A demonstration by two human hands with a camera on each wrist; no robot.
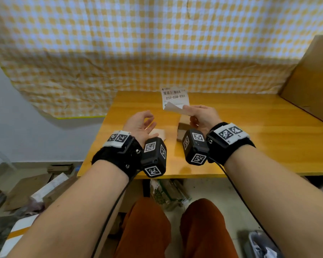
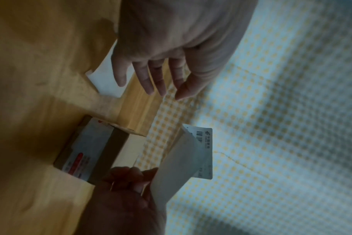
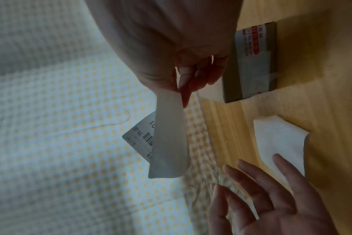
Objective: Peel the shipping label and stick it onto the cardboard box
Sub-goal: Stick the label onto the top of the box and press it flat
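Your right hand (image 3: 171, 52) fills the top of the view. Its thumb and fingers pinch the upper end of a white strip (image 3: 169, 139) that hangs down and curls at the bottom. Behind the strip, the printed shipping label (image 3: 141, 135) shows a barcode; whether strip and label are joined cannot be determined. Your left hand (image 3: 271, 203) sits at lower right, palm up, fingers spread and holding nothing. On the wooden table (image 3: 322, 111) lie the cardboard box (image 3: 251, 66), taped and bearing a red-printed sticker, and a white sheet (image 3: 281, 143), well apart. A checked cloth (image 3: 50, 127) covers the left side.
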